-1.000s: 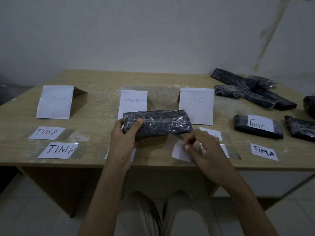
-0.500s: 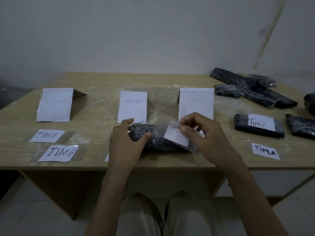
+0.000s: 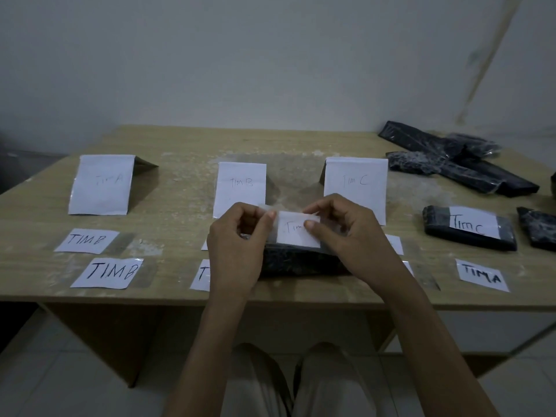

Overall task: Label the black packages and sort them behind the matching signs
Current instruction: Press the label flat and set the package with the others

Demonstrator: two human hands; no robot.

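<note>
On my feed, both hands were over the middle of the counter (image 3: 180, 206), close to its near edge. The left hand (image 3: 237, 251) pinched the left end of a white label (image 3: 296, 233), its fingers (image 3: 264, 219) clamped together on the clear tape margin there. The right hand (image 3: 346, 236) pinched the other end, with the thumb pressed on the paper's face. The label read "Tim" and then a letter I could not make out (the thumb covered it). It was held stretched between the 2 hands, just over the black package (image 3: 296, 264), which lay flat on the counter beneath them. I could not tell whether the label's lower edge touched the wrap.

Beyond the hands stood 3 folded paper signs: the TIM A sign (image 3: 102, 185) at the left, the TIM B sign (image 3: 240, 188) in the middle, just behind the left hand, and the TIM C sign (image 3: 356, 185) to its right. At front left lay the rear TIMB slip (image 3: 87, 240) and the front TIMB slip (image 3: 109, 272), and a TIMA slip (image 3: 483, 275) lay at front right. More slips peeked out beside each wrist, mostly hidden. Right of the TIM C sign lay a labelled package (image 3: 469, 228) marked "Tim C", with an unlabelled package (image 3: 538, 233) just beside it. A pile of black packages (image 3: 457, 164) sat at the far right corner.
</note>
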